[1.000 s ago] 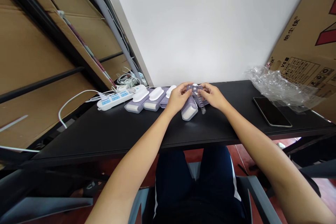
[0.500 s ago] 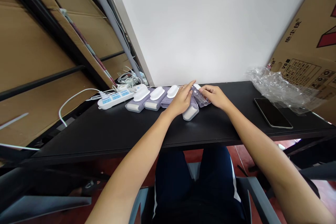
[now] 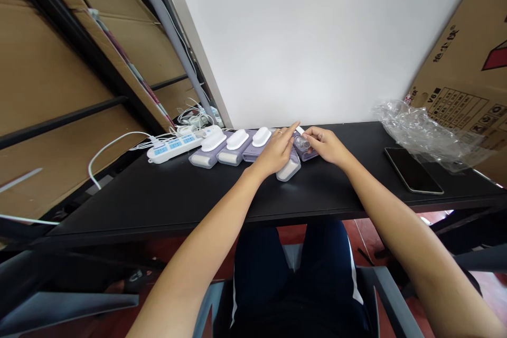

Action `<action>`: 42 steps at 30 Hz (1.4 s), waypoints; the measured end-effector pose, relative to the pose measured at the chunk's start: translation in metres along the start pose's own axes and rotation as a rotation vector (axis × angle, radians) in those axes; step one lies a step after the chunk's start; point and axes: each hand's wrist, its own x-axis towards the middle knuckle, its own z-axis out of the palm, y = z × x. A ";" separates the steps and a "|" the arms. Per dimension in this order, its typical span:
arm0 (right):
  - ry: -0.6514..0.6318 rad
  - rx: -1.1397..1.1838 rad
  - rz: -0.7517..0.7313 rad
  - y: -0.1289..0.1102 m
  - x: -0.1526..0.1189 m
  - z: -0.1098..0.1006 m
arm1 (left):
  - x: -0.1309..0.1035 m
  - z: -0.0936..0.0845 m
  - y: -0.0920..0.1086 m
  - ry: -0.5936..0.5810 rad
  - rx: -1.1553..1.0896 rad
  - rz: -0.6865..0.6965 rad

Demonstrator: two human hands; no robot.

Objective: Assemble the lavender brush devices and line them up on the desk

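My left hand point(image 3: 275, 152) lies flat with its fingers stretched out, covering part of a purple case with a pale end point(image 3: 289, 169). Close beside it, my right hand point(image 3: 324, 143) has thumb and fingers closed on a small clear, rounded plastic piece point(image 3: 302, 142). That piece is over another purple case point(image 3: 310, 155), partly hidden by the fingers. To the left are more purple cases with white oval tops: one point(image 3: 229, 156) in the middle, another point(image 3: 203, 160) farther left, and a third point(image 3: 251, 153) touching my left hand's side.
A white power strip point(image 3: 174, 147) with tangled cables point(image 3: 195, 118) lies at the left on the black table point(image 3: 158, 200). On the right are a phone point(image 3: 413, 170) and crumpled clear plastic wrap point(image 3: 423, 132). A cardboard box point(image 3: 459, 74) leans behind them, beside the white wall point(image 3: 317, 37).
The clear piece at my right fingers has turned; its ribbed length showed before, its rounded end now. Both hands stay almost in place.
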 end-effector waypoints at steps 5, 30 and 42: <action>0.123 0.022 -0.015 0.000 0.000 0.000 | 0.004 0.002 0.005 0.165 -0.360 -0.192; 0.090 -0.647 0.484 0.028 -0.003 -0.047 | 0.006 -0.003 -0.015 0.377 -0.308 -0.460; 0.060 -0.824 0.655 0.017 -0.004 -0.042 | 0.008 -0.010 -0.016 0.501 -0.415 -0.631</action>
